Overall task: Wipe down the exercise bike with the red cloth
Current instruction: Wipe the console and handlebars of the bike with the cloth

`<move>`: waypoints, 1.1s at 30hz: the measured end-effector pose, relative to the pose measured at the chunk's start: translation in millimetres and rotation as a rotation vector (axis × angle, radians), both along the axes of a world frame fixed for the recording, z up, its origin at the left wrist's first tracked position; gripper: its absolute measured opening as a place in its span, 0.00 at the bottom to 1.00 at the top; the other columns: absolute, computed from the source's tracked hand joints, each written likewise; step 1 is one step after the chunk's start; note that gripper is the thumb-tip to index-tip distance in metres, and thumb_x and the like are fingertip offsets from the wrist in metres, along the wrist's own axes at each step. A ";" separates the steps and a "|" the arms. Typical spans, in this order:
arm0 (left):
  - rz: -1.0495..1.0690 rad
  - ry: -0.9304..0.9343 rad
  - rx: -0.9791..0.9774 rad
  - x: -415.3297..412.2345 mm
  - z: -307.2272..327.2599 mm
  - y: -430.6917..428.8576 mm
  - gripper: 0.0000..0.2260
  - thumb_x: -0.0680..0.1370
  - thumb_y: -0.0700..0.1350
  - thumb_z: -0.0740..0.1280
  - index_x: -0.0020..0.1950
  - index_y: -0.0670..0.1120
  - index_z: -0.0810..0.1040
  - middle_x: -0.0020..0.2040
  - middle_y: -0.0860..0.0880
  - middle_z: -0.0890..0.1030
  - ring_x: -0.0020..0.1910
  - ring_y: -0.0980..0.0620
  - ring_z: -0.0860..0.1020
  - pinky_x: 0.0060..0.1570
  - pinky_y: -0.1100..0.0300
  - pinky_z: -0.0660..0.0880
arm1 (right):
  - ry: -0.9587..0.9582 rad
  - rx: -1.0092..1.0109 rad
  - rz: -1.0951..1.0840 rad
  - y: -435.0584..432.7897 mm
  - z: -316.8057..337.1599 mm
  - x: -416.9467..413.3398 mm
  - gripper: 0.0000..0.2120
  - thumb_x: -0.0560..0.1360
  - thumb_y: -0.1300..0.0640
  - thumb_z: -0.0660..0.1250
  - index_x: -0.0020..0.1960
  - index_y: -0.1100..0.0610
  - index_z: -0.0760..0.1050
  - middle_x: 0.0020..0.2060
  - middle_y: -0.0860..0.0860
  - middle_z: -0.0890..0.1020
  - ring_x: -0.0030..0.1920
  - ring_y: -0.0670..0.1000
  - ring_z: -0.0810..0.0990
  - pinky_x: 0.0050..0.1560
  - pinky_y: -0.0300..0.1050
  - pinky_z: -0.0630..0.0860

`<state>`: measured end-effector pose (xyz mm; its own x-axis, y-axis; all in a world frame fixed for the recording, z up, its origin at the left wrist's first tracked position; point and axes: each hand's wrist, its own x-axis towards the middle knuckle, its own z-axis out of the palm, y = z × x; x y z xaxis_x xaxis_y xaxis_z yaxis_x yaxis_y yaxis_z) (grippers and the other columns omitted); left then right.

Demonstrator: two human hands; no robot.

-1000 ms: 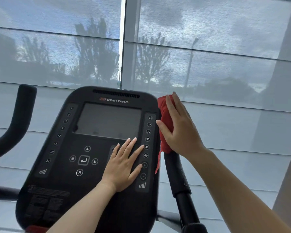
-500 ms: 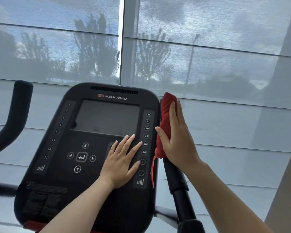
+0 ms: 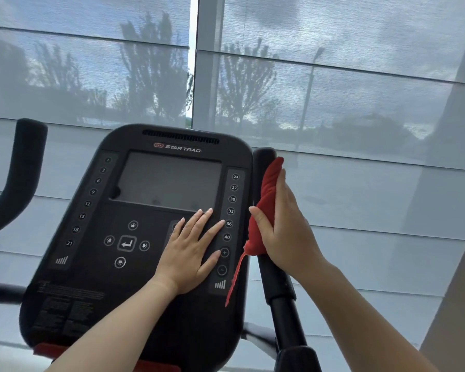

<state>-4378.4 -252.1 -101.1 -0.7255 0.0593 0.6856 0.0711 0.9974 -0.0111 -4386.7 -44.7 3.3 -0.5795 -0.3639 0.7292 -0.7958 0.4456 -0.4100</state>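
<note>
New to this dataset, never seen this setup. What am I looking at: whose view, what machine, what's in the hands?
There is one picture, from a camera worn on a person's head, looking forward and down at their own bare arms. No robot is involved.

The black panel is the console of an exercise bike, branded Star Trac, with a dark screen, numbered buttons down both sides and arrow keys in the middle. Behind it is a window with sheer blinds.

The left hand lies flat and open on the console and holds nothing. The right hand presses a red cloth against the upper part of the black right handlebar, thumb on the near side; a loose strip of cloth hangs down. The other handlebar curves up at the far left, untouched.
</note>
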 end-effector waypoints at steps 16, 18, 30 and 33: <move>-0.001 0.000 -0.003 0.1 0.7 0.3 0.27 0.78 0.60 0.51 0.77 0.55 0.57 0.78 0.51 0.55 0.77 0.52 0.50 0.74 0.53 0.44 | -0.102 0.026 -0.017 16.7 -17.3 16.0 0.32 0.78 0.49 0.61 0.75 0.45 0.47 0.59 0.41 0.71 0.53 0.37 0.70 0.53 0.30 0.68; 0.000 0.005 -0.006 -0.2 0.4 0.0 0.27 0.78 0.60 0.51 0.76 0.55 0.58 0.78 0.50 0.56 0.77 0.51 0.51 0.74 0.52 0.46 | -0.138 0.038 0.003 16.9 -13.7 15.3 0.33 0.78 0.50 0.62 0.76 0.47 0.47 0.62 0.44 0.71 0.57 0.41 0.71 0.57 0.35 0.68; -0.007 0.013 0.002 -0.3 -0.5 -0.8 0.26 0.78 0.59 0.52 0.76 0.55 0.59 0.78 0.50 0.58 0.77 0.51 0.53 0.74 0.51 0.49 | -0.021 -0.048 -0.058 33.7 25.8 2.2 0.22 0.77 0.52 0.64 0.69 0.55 0.66 0.51 0.46 0.78 0.54 0.50 0.77 0.46 0.24 0.63; -0.009 0.006 -0.008 0.0 1.0 0.0 0.26 0.78 0.59 0.51 0.76 0.55 0.59 0.78 0.50 0.57 0.77 0.51 0.53 0.74 0.51 0.47 | 0.087 -0.147 -0.075 19.1 59.1 -9.9 0.28 0.77 0.51 0.63 0.74 0.57 0.59 0.65 0.53 0.74 0.64 0.51 0.71 0.55 0.24 0.58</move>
